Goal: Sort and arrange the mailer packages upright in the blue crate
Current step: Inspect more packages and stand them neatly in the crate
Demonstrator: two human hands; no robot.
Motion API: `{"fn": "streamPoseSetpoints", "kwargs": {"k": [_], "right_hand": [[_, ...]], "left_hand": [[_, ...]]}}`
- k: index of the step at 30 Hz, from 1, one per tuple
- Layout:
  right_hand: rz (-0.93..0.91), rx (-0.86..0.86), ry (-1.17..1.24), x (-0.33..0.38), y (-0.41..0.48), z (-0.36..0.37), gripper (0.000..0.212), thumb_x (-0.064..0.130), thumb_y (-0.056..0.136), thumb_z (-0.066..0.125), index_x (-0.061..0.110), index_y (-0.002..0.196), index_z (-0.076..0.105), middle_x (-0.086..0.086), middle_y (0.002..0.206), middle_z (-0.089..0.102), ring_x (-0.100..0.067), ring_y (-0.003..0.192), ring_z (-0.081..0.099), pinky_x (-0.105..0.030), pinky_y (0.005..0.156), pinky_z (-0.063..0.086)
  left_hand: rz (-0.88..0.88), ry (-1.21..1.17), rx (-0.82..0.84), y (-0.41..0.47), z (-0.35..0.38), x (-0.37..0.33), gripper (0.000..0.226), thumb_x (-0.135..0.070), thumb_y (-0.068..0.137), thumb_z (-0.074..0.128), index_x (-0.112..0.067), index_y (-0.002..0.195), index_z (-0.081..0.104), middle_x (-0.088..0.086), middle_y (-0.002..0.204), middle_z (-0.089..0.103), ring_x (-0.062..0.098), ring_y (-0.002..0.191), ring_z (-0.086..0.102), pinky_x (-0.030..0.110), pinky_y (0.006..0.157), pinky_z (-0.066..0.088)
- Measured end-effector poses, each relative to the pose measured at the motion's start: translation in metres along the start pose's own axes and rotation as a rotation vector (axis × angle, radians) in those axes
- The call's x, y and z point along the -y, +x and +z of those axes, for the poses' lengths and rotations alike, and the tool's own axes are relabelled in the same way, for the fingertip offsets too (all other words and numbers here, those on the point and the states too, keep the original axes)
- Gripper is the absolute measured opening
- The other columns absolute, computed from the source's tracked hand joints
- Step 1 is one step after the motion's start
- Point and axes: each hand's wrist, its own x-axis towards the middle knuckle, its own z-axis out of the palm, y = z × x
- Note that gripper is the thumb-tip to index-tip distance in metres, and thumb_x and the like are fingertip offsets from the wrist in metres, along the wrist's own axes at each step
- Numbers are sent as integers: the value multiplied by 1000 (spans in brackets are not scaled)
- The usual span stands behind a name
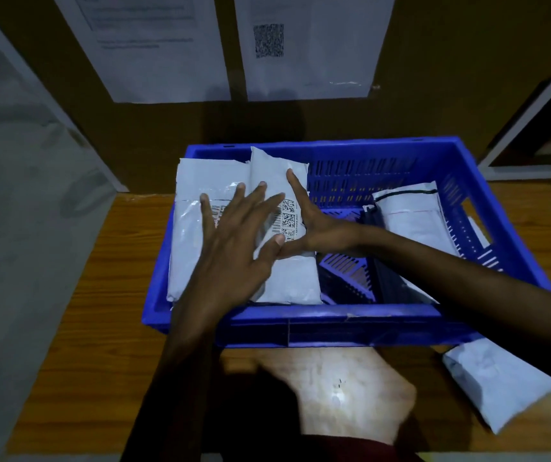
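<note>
**Crate half sorted, one mailer not yet in**

The blue slatted plastic crate sits on a wooden table, and the sorting looks to be about midway.

At the crate's left end two packages are packed together. A plain grey-white plastic mailer rests against the left wall. A barcode-labelled grey-white mailer lies over its right side. Both lean back rather than stand truly upright.

The left hand lies flat across both, its fingers straight and spread wide, gripping nothing. The right hand presses the labelled mailer's right edge, fingers straight and close together, thumb low beside the left thumb. It too holds nothing. I judge the hands to be squaring this pair against the left wall.

At the crate's right end a grey-white mailer with a dark stripe leans on the right wall. A dark flat package stands just beside it toward the middle; I cannot tell what it is. Between the two groups the crate floor shows bare slats.

Left to do:
- A pale grey plastic mailer lies on the table just outside the crate's near right corner and has yet to go in.
- The leaning packages would likely need standing up and closing together.

Something pale shows through the handle slot in the right wall, too unclear to name.
</note>
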Motion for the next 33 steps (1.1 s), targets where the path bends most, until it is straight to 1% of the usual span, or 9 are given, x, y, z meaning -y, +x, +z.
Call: {"fn": "streamPoseSetpoints", "kwargs": {"k": [3,5,8,14,16,20,25,29,33], "right_hand": [[66,99,164,5,-12,-17,128,17,85,85,66,151,-13,19,165,21,-15,142,48,-56,109,47],[117,166,346,12,-21,-39,113,3,91,74,67,152,4,16,159,37,-21,131,60,-67,96,51],[131,114,519,14,-31,-68,96,14,90,71,66,152,18,1,158,45,-38,138,51,-82,90,43],[389,27,446,4,-24,-51,118,57,77,77,55,157,-10,8,173,-2,-51,152,11,-86,77,45],[480,35,424,-1,-17,-42,118,63,71,79,51,159,2,-2,173,-5,-54,151,10,-87,77,43],[505,160,514,-1,-13,-35,103,61,58,92,44,148,45,-17,166,22,-61,140,29,-91,78,39],[438,222,546,-4,-10,-25,94,62,56,93,24,136,63,-23,146,55,-51,132,51,-89,87,37],[359,274,576,-5,-1,-9,53,58,73,85,26,114,75,-20,139,62,-50,136,49,-88,99,29],[403,257,595,-2,-2,-17,68,54,64,91,25,122,73,-17,140,63,-46,134,53,-88,96,32]], "left_hand": [[-30,80,136,7,12,-2,56,-54,104,31,-37,158,28,-12,170,4,12,157,-8,53,121,-21],[-40,99,151,7,13,2,55,-52,106,32,-39,158,25,-13,170,1,13,157,-8,52,121,-21],[-30,74,146,3,11,4,59,-53,101,30,-39,158,25,-13,170,3,14,158,-5,53,122,-18],[-28,78,90,1,6,-5,53,-37,104,51,-37,155,35,-10,170,13,17,158,2,57,120,-18],[-24,91,85,2,3,-8,53,-35,104,53,-35,154,37,-7,169,16,19,158,4,59,120,-17],[-30,87,84,3,1,-8,51,-42,103,49,-33,153,39,-4,169,20,21,158,7,60,120,-16],[35,-117,-29,4,2,-18,46,-34,103,46,-22,147,50,-3,166,28,14,156,16,53,127,7],[-74,-287,-67,1,0,-28,51,-18,107,49,-20,156,36,-6,166,27,9,153,23,37,125,26],[-151,-192,18,-2,8,-21,63,-12,105,50,-18,161,23,-4,168,21,10,155,17,33,126,19]]}}
